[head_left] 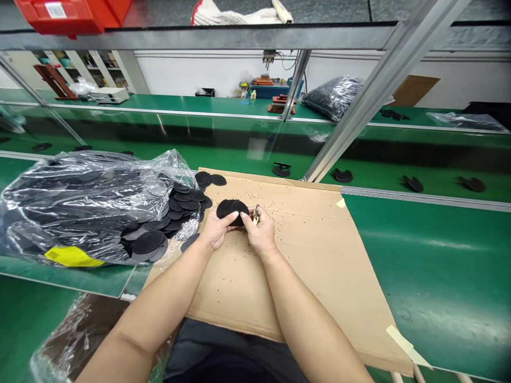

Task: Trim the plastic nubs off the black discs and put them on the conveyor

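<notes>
Several round black discs [232, 207], fanned over one another, are held above the cardboard sheet [319, 255]. My left hand [215, 229] grips them from the left, its thumb on top. My right hand [261, 230] pinches their right edge with the thumb and also has a small metal cutting tool [256, 214] in its curled fingers. Tiny black bits lie scattered on the cardboard around both hands. To the left, a pile of black discs [183, 202] spills out of a clear plastic bag [88, 197].
A yellow label [74, 256] is on the bag. Behind the cardboard, a green conveyor belt [239, 154] carries spaced black parts [281, 169]. A metal post [359, 96] slants up at the right. A red bin [75, 16] and a white glove [235, 13] are on the upper shelf.
</notes>
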Demonstrator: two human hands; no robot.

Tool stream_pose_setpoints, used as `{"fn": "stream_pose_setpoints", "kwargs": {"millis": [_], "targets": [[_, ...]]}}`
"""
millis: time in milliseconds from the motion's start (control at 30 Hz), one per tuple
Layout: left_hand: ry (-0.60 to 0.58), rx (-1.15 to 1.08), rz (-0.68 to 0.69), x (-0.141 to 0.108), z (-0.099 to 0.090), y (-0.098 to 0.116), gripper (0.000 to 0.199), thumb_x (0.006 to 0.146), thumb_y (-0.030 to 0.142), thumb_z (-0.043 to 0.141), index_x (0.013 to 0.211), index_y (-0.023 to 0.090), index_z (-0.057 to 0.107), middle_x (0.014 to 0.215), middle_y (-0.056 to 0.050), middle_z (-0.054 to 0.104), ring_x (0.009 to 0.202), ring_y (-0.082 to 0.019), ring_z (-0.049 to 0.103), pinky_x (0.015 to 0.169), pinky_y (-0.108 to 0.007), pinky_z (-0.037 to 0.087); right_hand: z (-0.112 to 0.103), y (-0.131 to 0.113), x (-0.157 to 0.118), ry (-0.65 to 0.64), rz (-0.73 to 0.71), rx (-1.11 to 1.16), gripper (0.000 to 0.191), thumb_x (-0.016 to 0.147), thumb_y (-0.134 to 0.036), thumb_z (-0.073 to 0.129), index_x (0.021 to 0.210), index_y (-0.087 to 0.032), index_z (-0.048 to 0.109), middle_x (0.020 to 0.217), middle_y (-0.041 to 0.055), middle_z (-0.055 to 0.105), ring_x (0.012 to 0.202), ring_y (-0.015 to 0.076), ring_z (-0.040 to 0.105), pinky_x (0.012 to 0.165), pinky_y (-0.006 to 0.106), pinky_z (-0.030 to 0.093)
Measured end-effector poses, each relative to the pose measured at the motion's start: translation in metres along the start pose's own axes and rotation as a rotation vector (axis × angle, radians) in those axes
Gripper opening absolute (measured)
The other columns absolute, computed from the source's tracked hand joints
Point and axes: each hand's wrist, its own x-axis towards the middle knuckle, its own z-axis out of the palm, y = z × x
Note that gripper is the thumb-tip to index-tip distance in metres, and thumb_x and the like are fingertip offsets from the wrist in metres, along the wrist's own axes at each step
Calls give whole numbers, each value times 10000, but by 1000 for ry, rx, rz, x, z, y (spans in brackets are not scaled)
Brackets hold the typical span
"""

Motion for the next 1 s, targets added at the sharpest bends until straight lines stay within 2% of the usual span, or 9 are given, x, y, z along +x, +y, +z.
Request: {"fn": "stream_pose_setpoints", "kwargs": {"millis": [167, 367, 600, 833, 933, 1000], "targets": [[22, 16, 49, -1, 2, 1, 491, 533, 257, 865, 967, 130, 673, 925, -76, 710, 862, -211, 670, 854, -409, 526, -2, 3, 2, -63, 21, 66, 311, 767, -450, 640, 939, -191, 631, 793, 15, 655, 698, 159, 588, 702, 293, 482], [-92, 31, 79, -3, 3, 3, 417, 577, 258, 847, 945, 129, 700, 961, -94, 720, 948, -225, 660, 918, -392, 494, -9, 4, 4, -218, -12, 25, 336, 798, -507, 614, 902, -191, 657, 761, -6, 648, 694, 148, 572, 669, 266, 455], [-162, 42, 53, -4, 2, 3, 358, 591, 267, 842, 891, 128, 704, 934, -92, 719, 916, -220, 663, 909, -394, 498, -11, -4, 0, -174, -50, 70, 297, 783, -487, 644, 827, -194, 634, 719, -10, 617, 651, 136, 543, 641, 263, 448], [-179, 40, 41, -5, 3, 3, 373, 572, 263, 852, 882, 122, 699, 895, -87, 711, 916, -222, 655, 913, -386, 488, -8, -5, 0, -99, -50, 88, 280, 748, -465, 677, 730, -193, 613, 645, -17, 591, 599, 129, 518, 597, 260, 438], [-153, 23, 7, -3, 1, 2, 403, 587, 261, 844, 926, 125, 672, 917, -81, 697, 890, -203, 650, 849, -359, 512, -5, -4, -2, -100, -12, 111, 289, 774, -475, 653, 782, -186, 639, 687, -2, 622, 625, 138, 551, 622, 269, 464], [-109, 5, -46, 1, -2, 1, 409, 610, 265, 830, 951, 144, 641, 933, -64, 679, 831, -173, 643, 738, -315, 533, -3, -4, -3, -115, -27, 112, 290, 806, -459, 624, 886, -183, 663, 785, 22, 662, 706, 157, 591, 690, 290, 490]]}}
